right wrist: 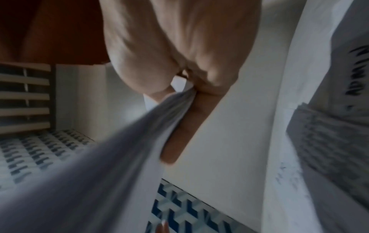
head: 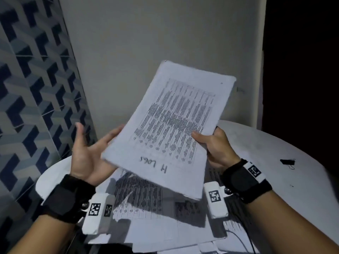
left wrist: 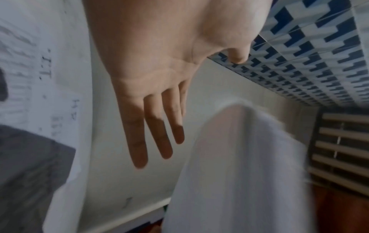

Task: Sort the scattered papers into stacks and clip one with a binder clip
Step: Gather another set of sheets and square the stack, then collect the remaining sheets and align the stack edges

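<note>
A stack of printed papers (head: 176,123) with tables and handwriting near its lower edge is held up above the table. My right hand (head: 212,143) pinches the stack's right edge, thumb on top; the right wrist view shows the sheets (right wrist: 111,157) clamped between thumb and fingers. My left hand (head: 91,149) is spread, palm up, at the stack's left edge with straight fingers (left wrist: 157,138) beside the paper (left wrist: 239,165). More printed sheets (head: 146,204) lie on the white round table (head: 275,149). A black binder clip (head: 287,162) lies on the table at the right.
A plain pale wall (head: 156,43) stands behind the table. Blue patterned tiles (head: 33,88) cover the left side. White wrist devices with markers (head: 216,198) hang below both wrists, and a thin cable (head: 244,237) runs over the papers at the lower right.
</note>
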Tool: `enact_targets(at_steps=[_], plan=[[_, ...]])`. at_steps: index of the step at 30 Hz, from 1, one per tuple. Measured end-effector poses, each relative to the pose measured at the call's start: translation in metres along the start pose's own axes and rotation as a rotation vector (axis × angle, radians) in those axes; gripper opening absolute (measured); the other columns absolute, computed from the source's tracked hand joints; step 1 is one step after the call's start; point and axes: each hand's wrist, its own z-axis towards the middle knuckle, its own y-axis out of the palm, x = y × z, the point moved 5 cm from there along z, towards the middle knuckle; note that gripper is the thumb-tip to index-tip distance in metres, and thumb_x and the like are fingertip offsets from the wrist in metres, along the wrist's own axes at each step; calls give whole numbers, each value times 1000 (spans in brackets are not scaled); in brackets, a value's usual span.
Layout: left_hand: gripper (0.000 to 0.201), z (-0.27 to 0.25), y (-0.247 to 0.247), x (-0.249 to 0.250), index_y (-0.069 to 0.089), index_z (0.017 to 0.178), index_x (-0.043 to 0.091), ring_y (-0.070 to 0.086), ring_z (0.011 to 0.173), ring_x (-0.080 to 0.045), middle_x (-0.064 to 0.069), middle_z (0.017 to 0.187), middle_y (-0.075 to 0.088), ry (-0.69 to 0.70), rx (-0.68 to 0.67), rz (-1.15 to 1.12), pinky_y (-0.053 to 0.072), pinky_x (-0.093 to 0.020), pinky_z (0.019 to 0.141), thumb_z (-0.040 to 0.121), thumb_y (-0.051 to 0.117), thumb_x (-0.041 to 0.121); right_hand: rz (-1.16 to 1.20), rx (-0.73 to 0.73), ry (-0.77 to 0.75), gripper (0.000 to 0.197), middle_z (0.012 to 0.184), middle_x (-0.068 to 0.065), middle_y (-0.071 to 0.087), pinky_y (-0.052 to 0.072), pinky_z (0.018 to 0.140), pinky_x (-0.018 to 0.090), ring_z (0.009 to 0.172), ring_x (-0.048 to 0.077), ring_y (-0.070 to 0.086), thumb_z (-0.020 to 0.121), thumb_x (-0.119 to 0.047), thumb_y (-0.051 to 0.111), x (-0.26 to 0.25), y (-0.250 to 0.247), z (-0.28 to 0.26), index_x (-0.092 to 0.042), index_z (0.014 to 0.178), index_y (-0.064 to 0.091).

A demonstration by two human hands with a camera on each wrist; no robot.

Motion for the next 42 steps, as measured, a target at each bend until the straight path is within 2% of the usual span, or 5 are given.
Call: enact_targets(at_steps=[9, 17, 22, 32, 42], plan=[[43, 12, -6, -20, 59, 131, 1, 69, 111, -39, -19, 124, 70, -108, 43, 669, 61, -45, 86, 91, 50, -12, -298, -310, 251, 34, 124, 4, 73, 58, 93, 28, 110, 16, 71, 96, -7, 67, 37, 22, -21, -8, 129, 64], [38, 0, -60, 27, 68, 118, 16, 65, 118, -24, -2, 125, 71, 151, 324, 745, 43, -43, 109, 89, 62, -8, -1564, 92, 644, 62, 123, 17, 65, 51, 94, 35, 118, 33, 61, 78, -57, 76, 21, -148, 1, -8, 115, 66], [66, 6, -81, 44, 72, 121, 16, 53, 118, -30, -20, 133, 64, 174, 336, 656, 33, -45, 112, 57, 90, 19, -1532, 29, 848, 41, 79, 4, 65, 50, 84, 31, 89, 26, 65, 74, -51, 85, 24, -165, -24, -17, 63, 64], [47, 5, -75, 38, 63, 131, 10, 68, 114, -16, 1, 124, 72, 216, 412, 687, 52, -25, 93, 88, 63, -9, -1359, 146, 814, 28, 91, 10, 64, 35, 49, 23, 67, 21, 54, 75, -17, 88, 35, -160, -6, -4, 72, 63], [46, 6, -80, 33, 64, 129, 9, 76, 90, -12, -6, 118, 73, 184, 443, 581, 58, -16, 63, 89, 58, -13, -1425, 11, 718, 50, 123, 17, 68, 48, 83, 30, 110, 33, 65, 72, -25, 90, 58, -118, 10, -3, 114, 72]])
